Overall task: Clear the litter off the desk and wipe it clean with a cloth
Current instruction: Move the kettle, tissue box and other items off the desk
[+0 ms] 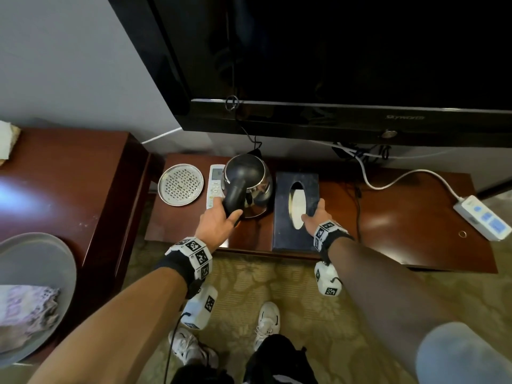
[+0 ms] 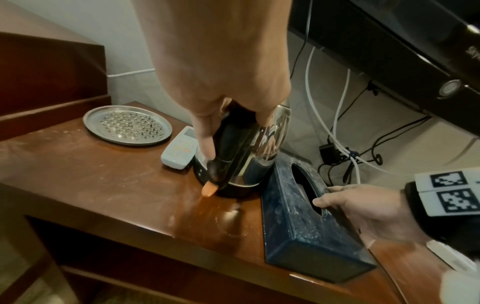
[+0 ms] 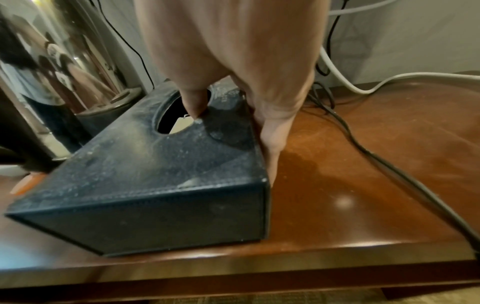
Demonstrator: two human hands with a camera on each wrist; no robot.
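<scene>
Both hands work at the front edge of the glossy reddish wooden tabletop (image 1: 401, 217). Left hand (image 1: 217, 220) wraps the black handle of the polished steel electric kettle (image 1: 249, 187). Right hand (image 1: 315, 214) grips the dusty dark leather-textured tissue box (image 1: 288, 234), thumb hooked in its oval opening, fingers down the right side. Kettle and box stand just beside each other. Bare tabletop extends right toward a white power strip (image 1: 482, 221). No cloth is identifiable on this tabletop.

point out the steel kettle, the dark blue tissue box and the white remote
Shiny steel kettle with black handle (image 1: 260, 187): head view, steel body.
Dark blue rectangular tissue box (image 3: 135, 162): right wrist view, dusty top.
White remote control (image 2: 179, 148): left wrist view, button face.
</scene>
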